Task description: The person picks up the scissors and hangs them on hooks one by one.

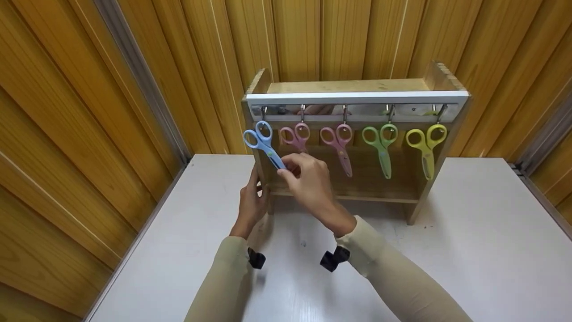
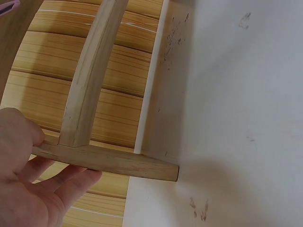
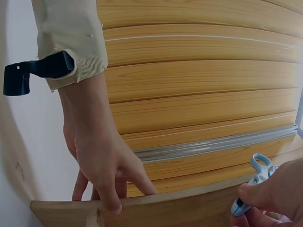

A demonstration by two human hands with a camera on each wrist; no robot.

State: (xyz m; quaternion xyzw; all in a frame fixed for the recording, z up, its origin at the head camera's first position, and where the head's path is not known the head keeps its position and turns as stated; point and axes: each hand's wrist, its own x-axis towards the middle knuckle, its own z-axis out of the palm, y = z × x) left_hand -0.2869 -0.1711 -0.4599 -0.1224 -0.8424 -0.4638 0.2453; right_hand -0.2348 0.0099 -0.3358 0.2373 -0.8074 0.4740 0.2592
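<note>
My right hand [image 1: 311, 182] pinches a pair of blue scissors [image 1: 271, 153] by the blade end, handles up. One handle ring is at the leftmost hook [image 1: 263, 110] of the wooden rack [image 1: 346, 86]; whether it hangs on the hook I cannot tell. Low on the rack's left side, my left hand [image 1: 252, 206] grips the side board [image 2: 118, 161], thumb on one face and fingers on the other. To the right hang two pink scissors, one nearer [image 1: 296, 134] and one beyond [image 1: 343, 154], then green scissors [image 1: 383, 152] and yellow scissors [image 1: 427, 154].
The rack stands on a white table [image 1: 487, 250] against wood-panelled walls [image 1: 339, 40]. A metal strip with hooks [image 1: 413, 109] runs under its top shelf. Black wrist mounts [image 1: 335, 258] sit at both cuffs. A grey metal rail [image 1: 143, 80] marks the left corner.
</note>
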